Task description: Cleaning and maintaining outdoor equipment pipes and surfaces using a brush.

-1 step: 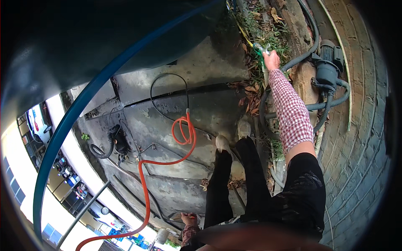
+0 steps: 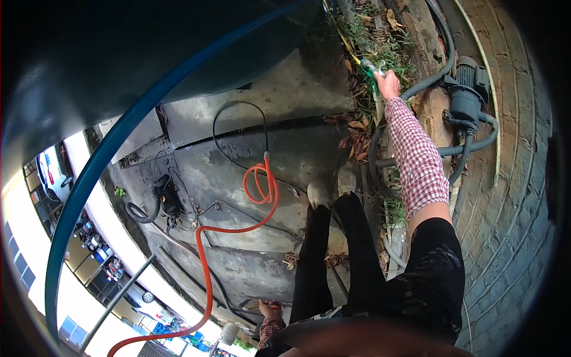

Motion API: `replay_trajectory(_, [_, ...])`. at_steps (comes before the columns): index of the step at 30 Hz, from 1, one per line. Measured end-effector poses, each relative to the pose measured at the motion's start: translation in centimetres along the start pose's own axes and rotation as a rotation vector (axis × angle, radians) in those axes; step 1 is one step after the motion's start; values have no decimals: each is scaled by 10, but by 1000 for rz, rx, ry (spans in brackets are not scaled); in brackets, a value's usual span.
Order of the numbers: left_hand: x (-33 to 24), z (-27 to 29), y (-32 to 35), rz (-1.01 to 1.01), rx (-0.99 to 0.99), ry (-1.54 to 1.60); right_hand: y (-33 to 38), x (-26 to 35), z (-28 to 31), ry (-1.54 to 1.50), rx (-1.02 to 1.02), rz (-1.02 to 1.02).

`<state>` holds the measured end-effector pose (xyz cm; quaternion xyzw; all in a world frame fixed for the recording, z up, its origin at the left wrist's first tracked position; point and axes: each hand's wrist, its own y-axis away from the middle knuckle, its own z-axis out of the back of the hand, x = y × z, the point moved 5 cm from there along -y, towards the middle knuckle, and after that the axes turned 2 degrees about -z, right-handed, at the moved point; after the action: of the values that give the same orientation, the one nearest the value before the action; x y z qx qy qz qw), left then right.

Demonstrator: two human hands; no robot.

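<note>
My right hand (image 2: 388, 83) reaches far forward in a checked sleeve, fingers closed on a tap-like silver and green fitting (image 2: 372, 66). A yellow hose (image 2: 350, 51) runs from that fitting toward the far edge, over weeds (image 2: 389, 50). Close below the hand stands a pale pipe (image 2: 378, 108). Low in the picture, beside my leg, my left hand (image 2: 270, 308) hangs with its fingers curled. Whatever it holds, if anything, is hidden.
A grey motor pump (image 2: 465, 98) with thick hoses sits by the brick wall (image 2: 511, 196) at right. An orange hose (image 2: 205, 256) snakes over the concrete slabs (image 2: 250, 238). A large dark tank (image 2: 196, 53) bulges in at upper left; a black pump (image 2: 169, 199) lies below it.
My left foot has moved slightly forward, nearly level with the right. My right hand has shifted a little to the right while staying on the fitting.
</note>
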<state>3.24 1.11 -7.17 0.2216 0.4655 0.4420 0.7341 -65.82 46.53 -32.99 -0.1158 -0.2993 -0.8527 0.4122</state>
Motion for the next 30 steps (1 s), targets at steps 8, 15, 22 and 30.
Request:
replay_trajectory(8, [59,-28,0,94,-37,-179,-20,41,34,-24,-338,603])
replay_trajectory(15, [65,-41,-7,98,28,-380,-86,59,-9,632,101,587])
replay_trajectory(22, [66,-34,-16,151,1,-401,-83,73,-27,801,71,472])
replay_trajectory(30, [67,-30,-13,168,20,-435,-76,77,-30,834,69,434])
